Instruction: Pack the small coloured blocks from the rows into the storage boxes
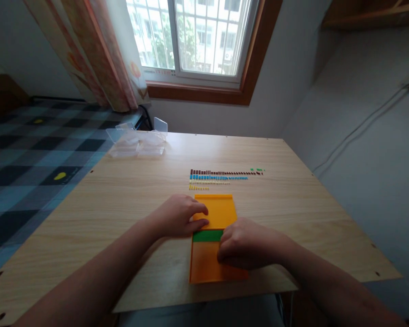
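An orange flat tray [204, 265] lies near the front edge of the wooden table [129, 195]. A yellow-orange lid or plate [220, 209] lies over its far half, and a green strip [207, 235] shows between the two. My left hand [179, 215] rests on the left edge of the yellow plate, fingers curled onto it. My right hand [243, 243] lies on the right side of the orange tray, fingers bent and pressed against it, covering part of the green strip's end.
Rows of tiny coloured pieces [221, 177], brown, blue, pale and yellow with a few green ones, are lined up beyond the tray. Clear plastic boxes [136, 143] sit at the table's far left corner. A bed with a checked cover [30, 154] stands to the left.
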